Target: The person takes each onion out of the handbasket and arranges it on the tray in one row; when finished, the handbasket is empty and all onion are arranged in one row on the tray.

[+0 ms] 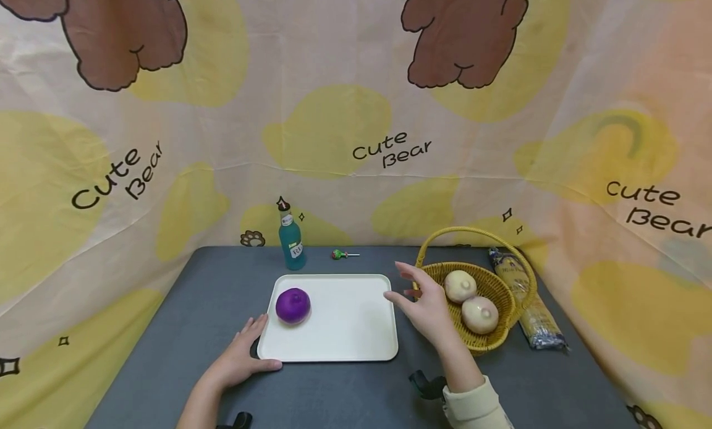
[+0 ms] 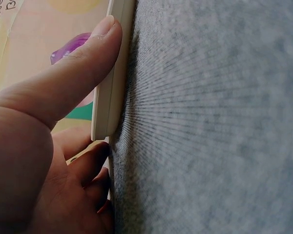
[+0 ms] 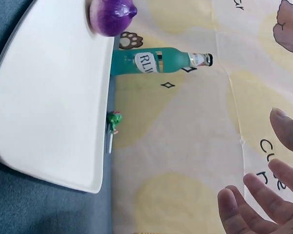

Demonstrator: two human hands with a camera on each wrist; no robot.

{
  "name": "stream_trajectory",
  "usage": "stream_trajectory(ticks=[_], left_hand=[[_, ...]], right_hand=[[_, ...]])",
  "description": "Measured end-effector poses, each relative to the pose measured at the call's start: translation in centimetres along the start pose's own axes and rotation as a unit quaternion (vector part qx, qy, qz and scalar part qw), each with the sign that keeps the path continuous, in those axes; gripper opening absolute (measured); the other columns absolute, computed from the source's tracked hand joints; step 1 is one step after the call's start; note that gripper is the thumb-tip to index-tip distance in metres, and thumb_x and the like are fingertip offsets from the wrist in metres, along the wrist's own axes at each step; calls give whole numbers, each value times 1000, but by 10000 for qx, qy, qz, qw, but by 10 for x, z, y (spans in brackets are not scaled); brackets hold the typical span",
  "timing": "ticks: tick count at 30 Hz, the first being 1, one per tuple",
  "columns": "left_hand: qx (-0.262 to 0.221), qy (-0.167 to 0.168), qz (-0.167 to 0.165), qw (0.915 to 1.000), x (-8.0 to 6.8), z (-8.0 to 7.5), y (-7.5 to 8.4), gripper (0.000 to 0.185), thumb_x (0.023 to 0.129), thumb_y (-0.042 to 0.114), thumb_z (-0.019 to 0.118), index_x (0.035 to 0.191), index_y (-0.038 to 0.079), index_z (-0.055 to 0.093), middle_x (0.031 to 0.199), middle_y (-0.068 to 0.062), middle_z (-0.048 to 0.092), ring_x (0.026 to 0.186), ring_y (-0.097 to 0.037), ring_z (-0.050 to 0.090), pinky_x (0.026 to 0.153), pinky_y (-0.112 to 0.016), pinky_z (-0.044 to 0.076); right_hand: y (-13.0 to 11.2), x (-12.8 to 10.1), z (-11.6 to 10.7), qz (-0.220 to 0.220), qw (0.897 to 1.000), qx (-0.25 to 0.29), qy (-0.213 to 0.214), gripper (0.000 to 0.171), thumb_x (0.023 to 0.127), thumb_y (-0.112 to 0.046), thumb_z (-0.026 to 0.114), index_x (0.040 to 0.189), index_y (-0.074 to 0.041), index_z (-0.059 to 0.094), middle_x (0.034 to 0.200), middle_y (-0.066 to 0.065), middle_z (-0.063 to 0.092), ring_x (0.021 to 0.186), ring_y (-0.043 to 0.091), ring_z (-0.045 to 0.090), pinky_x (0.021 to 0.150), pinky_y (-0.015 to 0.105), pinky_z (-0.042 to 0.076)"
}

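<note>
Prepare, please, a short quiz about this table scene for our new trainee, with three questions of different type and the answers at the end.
1. Choose one: on the white tray lies (a) a lollipop, (b) a purple onion, (c) a bottle.
2. Count: how many pale onions are in the yellow basket?
3. True or false: the right hand is gripping a pale onion.

Key: 1: b. 2: two. 3: false; its fingers are spread apart and it holds nothing.
</note>
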State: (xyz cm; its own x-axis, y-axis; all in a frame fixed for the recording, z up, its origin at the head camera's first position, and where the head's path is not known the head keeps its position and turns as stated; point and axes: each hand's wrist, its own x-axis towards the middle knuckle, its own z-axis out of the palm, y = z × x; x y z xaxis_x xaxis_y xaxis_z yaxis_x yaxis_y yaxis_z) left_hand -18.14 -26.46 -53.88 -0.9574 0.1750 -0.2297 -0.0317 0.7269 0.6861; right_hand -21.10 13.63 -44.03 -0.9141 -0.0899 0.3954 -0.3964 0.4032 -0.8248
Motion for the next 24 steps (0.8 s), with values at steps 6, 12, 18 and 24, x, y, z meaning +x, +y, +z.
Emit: stream_trajectory(ticks=[6, 12, 18, 24], left_hand=[[12, 2, -13, 10000, 0, -1, 1, 119, 73, 46, 88, 162, 5, 19, 166, -24, 17, 153, -50, 2, 119, -71, 1], [-22, 28, 55, 10000, 0, -1, 1, 119, 73, 44, 89, 161, 4, 19, 166, -24, 18, 153, -49, 2, 119, -70, 0], [-75, 42, 67, 9999, -1, -1, 2, 119, 73, 43, 89, 161, 4, 20, 166, -24, 18, 153, -50, 2, 119, -70, 0], [-102, 50, -10, 9999, 0, 0, 0, 120, 72, 46, 89, 162, 6, 19, 167, -23, 17, 154, -48, 1, 118, -72, 1]], right_hand=[[4, -2, -11, 186, 9998, -85, 36, 61, 83, -22, 84, 139, -15, 61, 141, 12, 61, 127, 32, 59, 91, 50, 58], [8, -4, -22, 544, 9985, 7, 50, 63, 85, -24, 83, 142, -16, 57, 144, 8, 58, 131, 32, 55, 96, 50, 55], [17, -5, -29, 517, 9984, 58, 200, 62, 85, -18, 83, 141, -11, 58, 141, 9, 60, 130, 31, 56, 96, 53, 55], [28, -9, -40, 640, 9976, -74, 271, 62, 86, -24, 82, 141, -13, 58, 143, 11, 59, 130, 29, 56, 96, 53, 55]])
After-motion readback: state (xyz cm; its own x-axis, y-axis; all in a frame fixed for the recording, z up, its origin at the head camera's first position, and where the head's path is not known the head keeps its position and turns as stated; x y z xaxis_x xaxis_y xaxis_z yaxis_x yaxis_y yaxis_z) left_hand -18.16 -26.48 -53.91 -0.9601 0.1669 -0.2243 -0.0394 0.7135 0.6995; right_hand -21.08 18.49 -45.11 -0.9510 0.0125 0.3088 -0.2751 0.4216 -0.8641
